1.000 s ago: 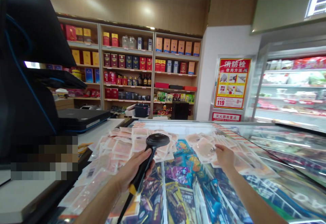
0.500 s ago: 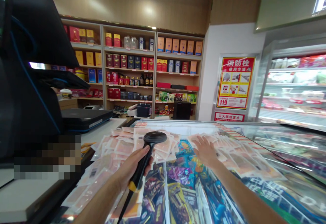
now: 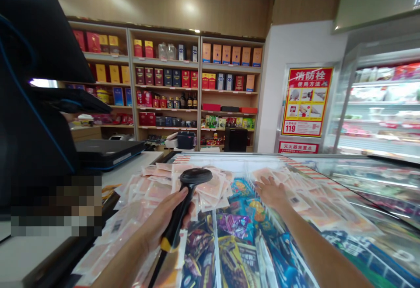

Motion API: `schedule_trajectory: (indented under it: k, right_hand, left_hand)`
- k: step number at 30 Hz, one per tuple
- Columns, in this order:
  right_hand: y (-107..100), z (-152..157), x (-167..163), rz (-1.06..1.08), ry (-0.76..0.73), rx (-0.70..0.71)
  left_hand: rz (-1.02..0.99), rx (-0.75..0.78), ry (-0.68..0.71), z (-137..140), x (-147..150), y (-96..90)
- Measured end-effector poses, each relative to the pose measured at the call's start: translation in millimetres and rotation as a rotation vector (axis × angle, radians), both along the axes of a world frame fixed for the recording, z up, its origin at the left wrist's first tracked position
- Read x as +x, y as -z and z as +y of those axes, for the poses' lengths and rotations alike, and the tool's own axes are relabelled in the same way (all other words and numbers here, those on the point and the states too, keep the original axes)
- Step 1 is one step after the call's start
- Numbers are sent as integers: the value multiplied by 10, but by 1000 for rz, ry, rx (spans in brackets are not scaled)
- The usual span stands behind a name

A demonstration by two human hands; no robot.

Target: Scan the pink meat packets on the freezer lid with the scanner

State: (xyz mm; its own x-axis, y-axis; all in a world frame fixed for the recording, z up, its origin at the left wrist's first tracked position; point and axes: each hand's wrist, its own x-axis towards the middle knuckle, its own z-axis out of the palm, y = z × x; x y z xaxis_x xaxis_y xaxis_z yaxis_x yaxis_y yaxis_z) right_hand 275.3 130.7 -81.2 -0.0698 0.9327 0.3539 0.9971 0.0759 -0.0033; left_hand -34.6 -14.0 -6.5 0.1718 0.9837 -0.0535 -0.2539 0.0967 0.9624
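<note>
A black handheld barcode scanner (image 3: 179,216) with a yellow band near its cord is gripped in my left hand (image 3: 169,209), its head tilted up and to the right. My right hand (image 3: 272,192) lies with fingers spread on the near edge of the right-hand pile of flat clear packets (image 3: 315,196). Another pile of such packets, pale orange inside (image 3: 151,192), spreads under and around the scanner on the left. Both piles rest on the glass top of a chest freezer (image 3: 226,160). Colourful snack bags (image 3: 234,227) show through the glass between them.
At left stand a black checkout terminal (image 3: 39,82) and a flat black device (image 3: 108,150) on a white counter (image 3: 49,244). Shelves of boxed goods (image 3: 166,78) line the back wall. A red fire-hydrant poster (image 3: 307,101) and a lit display fridge (image 3: 387,113) are at right.
My right hand has shifted slightly right, its fingers now a little more bent. The scanner has moved slightly left in view. The camera view has turned a little.
</note>
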Motion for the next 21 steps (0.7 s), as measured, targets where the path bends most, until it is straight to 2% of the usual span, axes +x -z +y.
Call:
schedule_trajectory:
  k: [10, 13, 15, 18, 21]
  right_hand:
    - [33, 1, 227, -23, 99, 16]
    - [22, 8, 240, -47, 131, 10]
    - [-7, -2, 140, -42, 163, 57]
    - [-77, -38, -228, 84, 123, 154]
    - [-161, -43, -734, 333, -59, 43]
  left_hand:
    - [-11, 19, -114, -42, -40, -77]
    - [1, 12, -110, -22, -57, -65]
    - [7, 9, -93, -2, -70, -55]
    - [28, 28, -101, 19, -89, -53]
    - [39, 42, -118, 19, -106, -65]
